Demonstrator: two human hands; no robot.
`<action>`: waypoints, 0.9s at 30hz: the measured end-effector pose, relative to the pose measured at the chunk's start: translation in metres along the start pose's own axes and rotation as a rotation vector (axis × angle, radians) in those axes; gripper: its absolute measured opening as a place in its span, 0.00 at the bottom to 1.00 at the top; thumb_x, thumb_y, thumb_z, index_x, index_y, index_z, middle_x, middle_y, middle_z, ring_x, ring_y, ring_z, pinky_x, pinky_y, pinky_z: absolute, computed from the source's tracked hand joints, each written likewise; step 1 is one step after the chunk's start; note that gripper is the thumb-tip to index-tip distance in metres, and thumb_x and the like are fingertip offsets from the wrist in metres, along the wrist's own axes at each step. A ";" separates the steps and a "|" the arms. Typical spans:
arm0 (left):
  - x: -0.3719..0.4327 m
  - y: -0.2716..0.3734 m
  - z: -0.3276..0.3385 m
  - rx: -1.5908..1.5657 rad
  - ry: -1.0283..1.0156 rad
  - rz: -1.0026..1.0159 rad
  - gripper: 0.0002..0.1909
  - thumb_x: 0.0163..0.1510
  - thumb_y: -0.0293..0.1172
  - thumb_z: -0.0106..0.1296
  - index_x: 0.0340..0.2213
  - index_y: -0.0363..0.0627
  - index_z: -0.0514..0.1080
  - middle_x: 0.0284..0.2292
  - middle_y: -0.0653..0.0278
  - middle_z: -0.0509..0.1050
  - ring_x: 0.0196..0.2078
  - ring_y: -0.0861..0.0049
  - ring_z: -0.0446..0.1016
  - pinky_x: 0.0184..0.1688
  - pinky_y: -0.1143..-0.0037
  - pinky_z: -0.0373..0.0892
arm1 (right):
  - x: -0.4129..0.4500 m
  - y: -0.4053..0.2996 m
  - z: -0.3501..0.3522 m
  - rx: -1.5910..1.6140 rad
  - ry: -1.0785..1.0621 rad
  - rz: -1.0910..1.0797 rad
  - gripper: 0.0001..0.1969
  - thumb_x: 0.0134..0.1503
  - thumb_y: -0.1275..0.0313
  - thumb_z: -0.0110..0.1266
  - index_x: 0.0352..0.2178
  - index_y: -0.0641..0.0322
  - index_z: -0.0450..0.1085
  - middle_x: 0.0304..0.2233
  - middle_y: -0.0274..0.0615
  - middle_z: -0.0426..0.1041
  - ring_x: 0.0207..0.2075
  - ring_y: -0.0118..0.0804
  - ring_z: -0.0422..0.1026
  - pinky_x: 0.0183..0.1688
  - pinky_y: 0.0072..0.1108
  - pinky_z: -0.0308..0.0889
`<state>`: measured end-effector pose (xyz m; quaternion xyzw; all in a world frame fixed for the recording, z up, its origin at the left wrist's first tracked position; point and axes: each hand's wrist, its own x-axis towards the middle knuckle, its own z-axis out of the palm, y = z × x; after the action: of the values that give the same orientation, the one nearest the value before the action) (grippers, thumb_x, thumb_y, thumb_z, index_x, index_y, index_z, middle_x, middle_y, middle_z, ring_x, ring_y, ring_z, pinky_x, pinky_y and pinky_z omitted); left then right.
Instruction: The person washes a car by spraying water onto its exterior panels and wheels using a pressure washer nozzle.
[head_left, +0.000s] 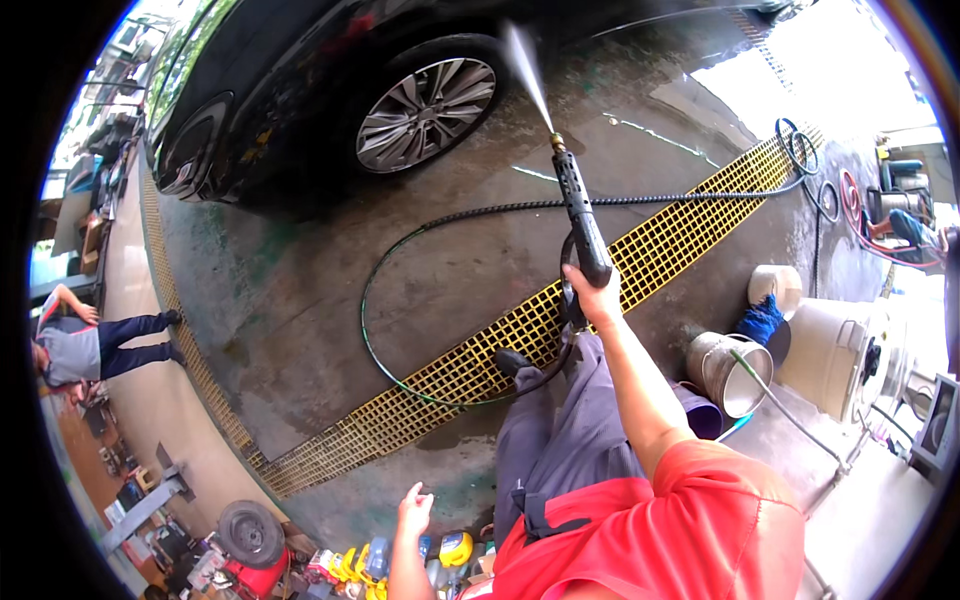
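My right hand (596, 296) is closed round the grip of a black pressure washer gun (581, 206). From its brass nozzle (556, 141) a white spray fans out toward the dark car (300, 82), just beside the front or rear wheel, which I cannot tell apart. The wheel has a multi-spoke alloy rim (426, 114). A black hose (480, 208) loops over the wet floor and runs under the gun. My left hand (415, 510) hangs at my side with its fingers apart, holding nothing.
Yellow floor grating (450, 367) crosses beneath my feet. Buckets (729, 373) and a large white barrel (821, 352) stand at right. Bottles (455, 549) and a spare wheel (251, 534) lie near the lower edge. Another person (97, 346) is at the far left; a further person's legs (904, 226) show at right.
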<state>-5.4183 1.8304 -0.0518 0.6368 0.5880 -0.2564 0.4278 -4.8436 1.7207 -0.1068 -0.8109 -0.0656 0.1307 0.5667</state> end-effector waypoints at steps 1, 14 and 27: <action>0.001 0.000 0.000 -0.005 0.002 -0.004 0.26 0.52 0.33 0.57 0.52 0.42 0.67 0.32 0.58 0.78 0.34 0.74 0.76 0.40 0.74 0.71 | 0.005 -0.006 0.000 -0.008 -0.023 0.089 0.12 0.45 0.70 0.64 0.26 0.66 0.69 0.19 0.31 0.69 0.21 0.24 0.66 0.25 0.22 0.63; 0.018 -0.004 0.021 -0.052 -0.092 -0.068 0.27 0.52 0.33 0.57 0.53 0.43 0.66 0.31 0.59 0.78 0.32 0.76 0.75 0.38 0.75 0.71 | 0.095 -0.034 0.022 0.282 0.010 0.254 0.09 0.44 0.73 0.64 0.23 0.66 0.71 0.17 0.33 0.69 0.17 0.25 0.66 0.22 0.21 0.62; 0.049 -0.028 0.032 -0.190 -0.135 -0.147 0.27 0.52 0.34 0.57 0.53 0.43 0.66 0.33 0.57 0.78 0.34 0.74 0.75 0.40 0.74 0.71 | 0.112 -0.008 0.067 0.057 0.048 0.201 0.09 0.45 0.73 0.63 0.20 0.65 0.69 0.16 0.32 0.69 0.17 0.25 0.67 0.21 0.21 0.62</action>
<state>-5.4311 1.8272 -0.1152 0.5301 0.6246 -0.2723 0.5047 -4.7550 1.8126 -0.1369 -0.7998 0.0333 0.1689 0.5751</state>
